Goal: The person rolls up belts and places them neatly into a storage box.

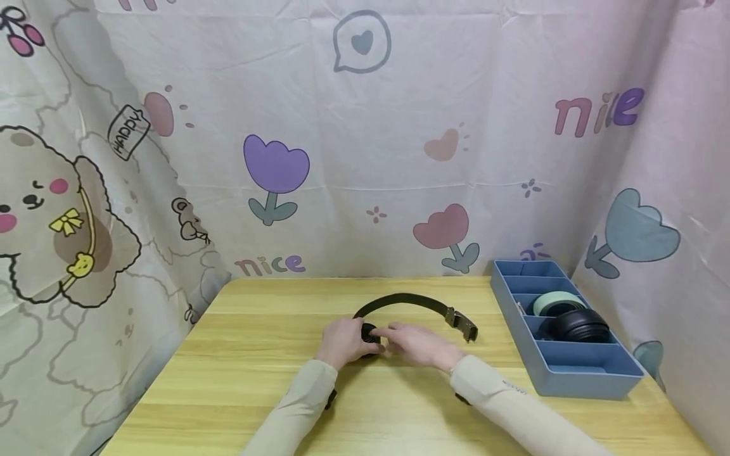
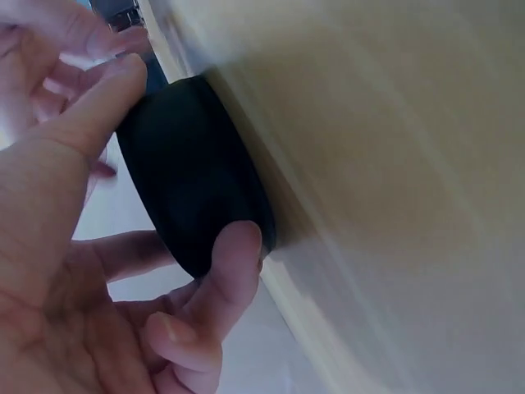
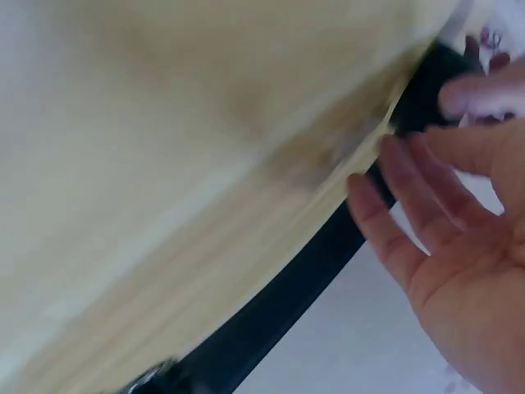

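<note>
A black belt stands on edge on the wooden table, partly wound into a coil [image 1: 369, 330]. Its loose strap [image 1: 406, 297] arcs behind the right hand to a metal buckle [image 1: 463, 324]. My left hand [image 1: 342, 344] grips the coil between thumb and fingers, and in the left wrist view the coil [image 2: 193, 168] fills that grasp. From the right, my right hand [image 1: 421, 344] reaches to the coil with its fingertips at the near face. Its fingers look fairly straight in the right wrist view, beside the strap [image 3: 299, 283].
A blue divided box [image 1: 582, 386] stands at the table's right side. A pale green rolled belt [image 1: 554, 299] and black rolled belts [image 1: 578, 326] lie in its middle compartments. A printed curtain [image 1: 365, 126] hangs behind the table [image 1: 239, 354] and along both sides.
</note>
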A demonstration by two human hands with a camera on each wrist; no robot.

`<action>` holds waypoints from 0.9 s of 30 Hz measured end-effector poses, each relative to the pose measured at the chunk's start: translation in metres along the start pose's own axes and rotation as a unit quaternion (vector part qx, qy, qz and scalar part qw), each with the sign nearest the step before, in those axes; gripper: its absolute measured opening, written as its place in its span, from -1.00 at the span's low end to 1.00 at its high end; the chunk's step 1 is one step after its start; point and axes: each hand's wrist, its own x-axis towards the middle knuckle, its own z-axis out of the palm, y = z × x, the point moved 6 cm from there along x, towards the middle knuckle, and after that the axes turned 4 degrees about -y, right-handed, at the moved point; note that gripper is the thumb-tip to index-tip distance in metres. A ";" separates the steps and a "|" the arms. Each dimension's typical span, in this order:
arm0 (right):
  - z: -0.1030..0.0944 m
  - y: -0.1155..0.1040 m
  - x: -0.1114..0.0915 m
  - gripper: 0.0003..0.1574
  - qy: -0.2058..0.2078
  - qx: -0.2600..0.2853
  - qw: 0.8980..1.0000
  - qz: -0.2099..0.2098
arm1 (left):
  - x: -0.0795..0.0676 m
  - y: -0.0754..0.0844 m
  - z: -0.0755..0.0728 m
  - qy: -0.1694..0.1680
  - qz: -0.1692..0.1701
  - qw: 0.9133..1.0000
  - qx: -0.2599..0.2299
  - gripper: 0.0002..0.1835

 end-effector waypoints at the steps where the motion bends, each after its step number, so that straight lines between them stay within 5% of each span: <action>1: 0.001 -0.005 0.003 -0.44 0.001 0.005 1.000 -0.003 | 0.000 0.001 0.000 0.006 0.002 1.000 0.001 -0.28; 5: 0.006 -0.013 0.009 -0.50 -0.006 0.000 1.000 -0.008 | -0.001 0.005 -0.001 0.023 0.015 1.000 0.010 -0.34; 10: 0.007 -0.015 0.013 -0.56 -0.023 0.006 1.000 -0.019 | -0.003 0.009 -0.001 0.003 0.050 0.999 -0.002 -0.40; 18: 0.008 -0.011 0.019 -0.61 -0.019 0.001 1.000 0.014 | -0.003 0.002 0.007 -0.073 0.140 0.987 -0.042 -0.35; 23: 0.012 -0.009 0.022 -0.60 -0.019 -0.014 1.000 0.018 | -0.005 0.001 0.011 -0.153 0.142 0.976 -0.067 -0.21; 27: 0.014 -0.010 0.019 -0.64 -0.021 -0.028 0.999 -0.006 | -0.010 0.003 0.013 -0.179 0.130 0.971 -0.088 -0.15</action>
